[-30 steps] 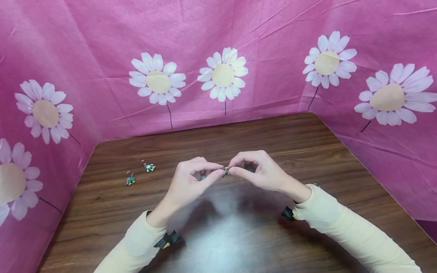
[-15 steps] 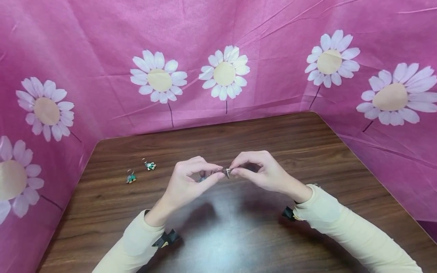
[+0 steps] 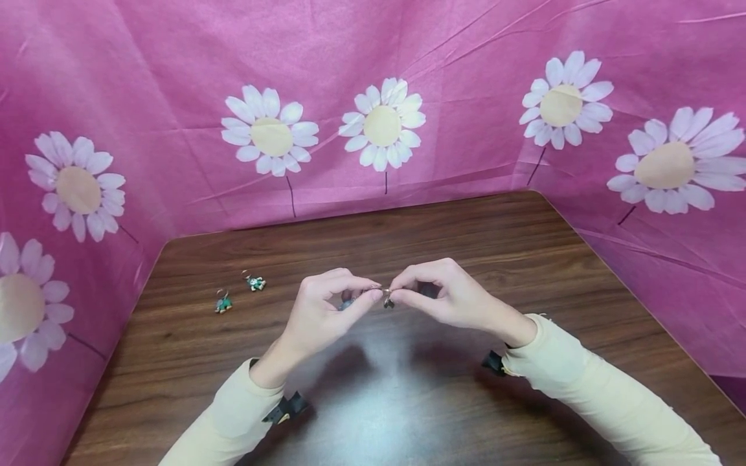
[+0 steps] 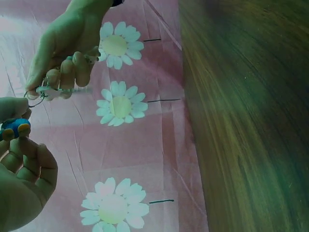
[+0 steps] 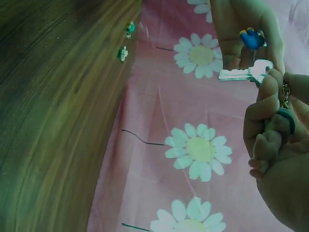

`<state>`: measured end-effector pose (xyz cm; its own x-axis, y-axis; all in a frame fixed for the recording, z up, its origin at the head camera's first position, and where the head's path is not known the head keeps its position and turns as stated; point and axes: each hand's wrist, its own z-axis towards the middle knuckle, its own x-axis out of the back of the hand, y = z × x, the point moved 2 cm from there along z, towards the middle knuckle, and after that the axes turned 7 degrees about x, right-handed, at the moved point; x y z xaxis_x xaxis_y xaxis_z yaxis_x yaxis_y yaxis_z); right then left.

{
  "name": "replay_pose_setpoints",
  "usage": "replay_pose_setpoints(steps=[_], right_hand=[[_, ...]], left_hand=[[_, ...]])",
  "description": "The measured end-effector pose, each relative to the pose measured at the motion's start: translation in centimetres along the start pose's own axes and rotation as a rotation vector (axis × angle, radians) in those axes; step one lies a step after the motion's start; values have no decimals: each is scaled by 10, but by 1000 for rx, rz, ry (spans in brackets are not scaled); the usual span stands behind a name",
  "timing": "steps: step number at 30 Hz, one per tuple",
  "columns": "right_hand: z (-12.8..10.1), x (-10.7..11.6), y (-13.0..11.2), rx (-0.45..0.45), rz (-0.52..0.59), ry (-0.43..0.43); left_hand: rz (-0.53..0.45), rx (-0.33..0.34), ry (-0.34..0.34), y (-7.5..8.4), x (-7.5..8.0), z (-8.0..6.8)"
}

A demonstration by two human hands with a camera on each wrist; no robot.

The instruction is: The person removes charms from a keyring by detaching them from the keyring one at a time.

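Above the middle of the wooden table (image 3: 524, 259) my two hands meet fingertip to fingertip. My left hand (image 3: 370, 294) pinches a thin wire ring (image 4: 35, 95) with a blue charm (image 4: 11, 128) tucked under its fingers. My right hand (image 3: 399, 292) pinches the same small metal piece (image 3: 387, 296) from the other side. A silver key (image 5: 241, 73) sticks out between the hands, its head against the right fingertips. A short chain with a dark ring (image 5: 286, 120) lies inside the right hand's curled fingers. How the parts join is hidden by the fingers.
Two small green charms with rings (image 3: 222, 303) (image 3: 254, 282) lie on the table at the left. A pink cloth with white daisies (image 3: 381, 126) walls in the table at the back and both sides. Both forearms wear cream sleeves.
The hands stay joined in the same place. The small metal piece between the fingertips has dipped a little lower and the right fingers have shifted slightly.
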<state>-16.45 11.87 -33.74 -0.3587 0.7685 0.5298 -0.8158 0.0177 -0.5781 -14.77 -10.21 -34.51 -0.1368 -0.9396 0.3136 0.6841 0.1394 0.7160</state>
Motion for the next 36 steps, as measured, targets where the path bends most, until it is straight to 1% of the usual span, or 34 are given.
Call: replay_pose_setpoints(steps=[1,3,5,7,8,11,14,17,19,21,23,27,30,33,36], right_hand=[[-1,0,1,-10,27,-1],[-3,1,4,-15,91,0],[-5,0,6,-11,152,0],[-7,0,9,16,191,-2],[-7,0,11,44,201,-3],[-7,0,13,148,202,-4],[-6,0,16,273,169,2],[-6,0,16,344,132,14],[-6,0,16,362,114,21],[-6,0,17,360,105,31],[-6,-1,17,351,99,37],[-5,-2,16,303,108,22],[-5,-3,14,220,133,7],[-5,-3,13,120,158,13],[-6,-4,13,42,197,21]], left_hand=[[-21,48,-15,0,0,-1],[-82,176,-65,-1,1,-2],[-133,288,-114,-2,2,-2],[-157,374,-147,-3,3,-2],[-157,396,-156,-2,3,-2],[-131,415,-158,0,4,0],[-127,443,-168,3,5,1],[-152,480,-188,6,5,2],[-171,506,-196,7,5,2],[-184,514,-204,7,4,2],[-187,504,-209,6,3,3],[-179,439,-218,3,2,2],[-199,417,-228,4,2,0],[-204,419,-235,5,2,-1],[-196,419,-237,6,2,-2]])
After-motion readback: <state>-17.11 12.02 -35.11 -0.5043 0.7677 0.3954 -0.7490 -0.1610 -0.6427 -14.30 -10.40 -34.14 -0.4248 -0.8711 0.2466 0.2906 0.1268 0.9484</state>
